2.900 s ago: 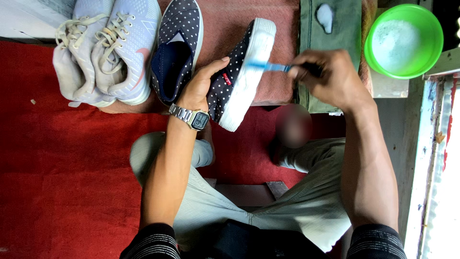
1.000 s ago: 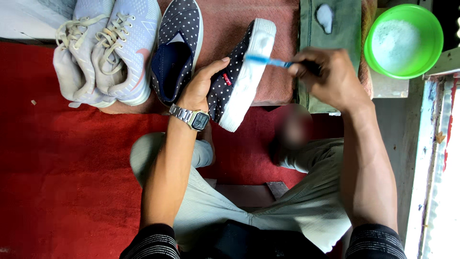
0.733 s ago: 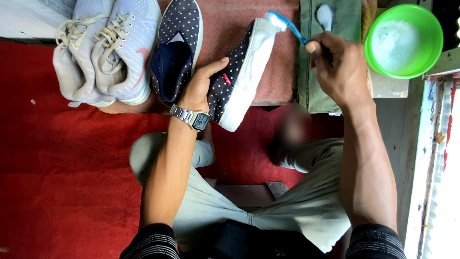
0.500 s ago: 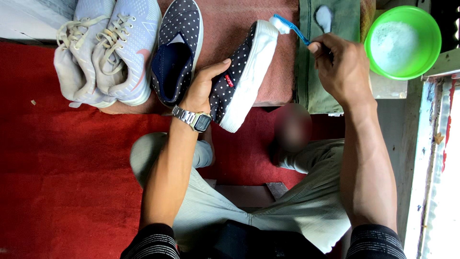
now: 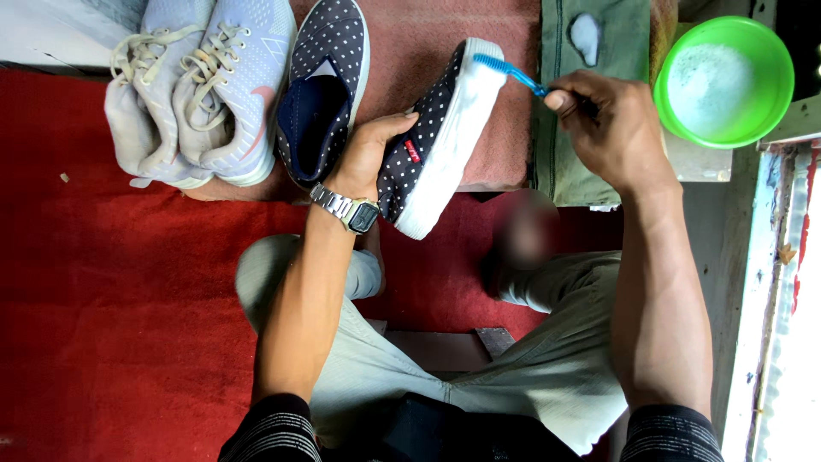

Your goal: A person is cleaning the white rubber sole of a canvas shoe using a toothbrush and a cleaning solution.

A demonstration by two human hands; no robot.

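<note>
1. Now the blue toothbrush (image 5: 511, 74), pinched tight in the right hand (image 5: 609, 128), has slid from mid-sole up to the toe.
2. The left hand (image 5: 369, 154) stays wrapped around the dotted shoe (image 5: 440, 137), tilted above the red floor mat (image 5: 111, 282).

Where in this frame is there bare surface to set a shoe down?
The red carpet left of the left arm, below the grey sneakers, is bare. Crowded: the raised mat holding the spotted shoes, and the green bowl by the right hand.
</note>
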